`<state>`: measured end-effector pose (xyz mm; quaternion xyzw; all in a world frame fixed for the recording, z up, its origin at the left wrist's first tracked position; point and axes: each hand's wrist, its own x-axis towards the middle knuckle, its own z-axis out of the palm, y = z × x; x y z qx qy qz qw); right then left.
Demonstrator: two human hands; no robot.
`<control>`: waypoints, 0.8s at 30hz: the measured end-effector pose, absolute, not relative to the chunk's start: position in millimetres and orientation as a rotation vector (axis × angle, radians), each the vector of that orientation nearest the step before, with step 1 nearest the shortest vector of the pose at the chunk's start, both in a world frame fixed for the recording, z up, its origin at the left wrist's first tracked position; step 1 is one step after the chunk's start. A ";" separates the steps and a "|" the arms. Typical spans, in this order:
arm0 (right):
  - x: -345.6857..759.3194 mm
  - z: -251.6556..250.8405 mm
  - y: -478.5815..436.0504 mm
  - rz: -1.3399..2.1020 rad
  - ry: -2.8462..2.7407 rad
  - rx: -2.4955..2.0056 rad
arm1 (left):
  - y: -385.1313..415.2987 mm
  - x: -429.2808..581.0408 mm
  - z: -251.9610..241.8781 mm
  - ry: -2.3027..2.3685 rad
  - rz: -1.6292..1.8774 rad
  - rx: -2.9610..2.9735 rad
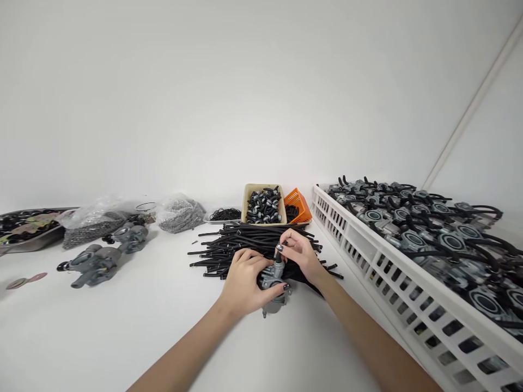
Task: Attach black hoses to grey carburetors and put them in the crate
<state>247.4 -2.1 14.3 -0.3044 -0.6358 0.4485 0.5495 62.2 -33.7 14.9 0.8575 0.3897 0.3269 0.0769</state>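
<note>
A grey metal carburetor (pixel 273 283) stands on the white table in front of me. My left hand (pixel 247 280) is wrapped around its left side, the thumb across its front. At its top, my right hand (pixel 300 253) pinches a black rubber cap (pixel 278 256) that sits upright on the neck. Whether the cap is fully seated, I cannot tell. Just behind the carburetor lies a pile of black rubber hoses (pixel 245 239), partly covered by both hands.
A white slatted crate (pixel 368 256) full of carburetors runs along the right. Two carburetors (pixel 96 264) lie at left. Behind the hoses stand a cream bin (pixel 244 209) of black-and-silver parts and a tilted orange basket (pixel 300 204). Plastic bags (pixel 180 212) of small parts sit against the wall.
</note>
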 end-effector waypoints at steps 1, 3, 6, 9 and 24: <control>247.9 14.9 -1.9 1.080 -1.515 -0.727 | -34.3 62.9 14.2 1.174 0.989 2.562; 251.2 17.1 -1.3 1.125 -1.520 -0.727 | -35.0 63.9 12.8 1.178 1.005 2.550; 260.8 22.3 -0.8 1.228 -1.548 -0.701 | -35.3 64.3 10.9 1.166 1.010 2.549; 270.0 27.8 -1.8 1.317 -1.589 -0.702 | -35.1 64.2 9.0 1.150 1.011 2.548; 280.3 33.9 -5.2 1.431 -1.850 -0.676 | -35.6 65.3 7.5 1.159 0.984 2.526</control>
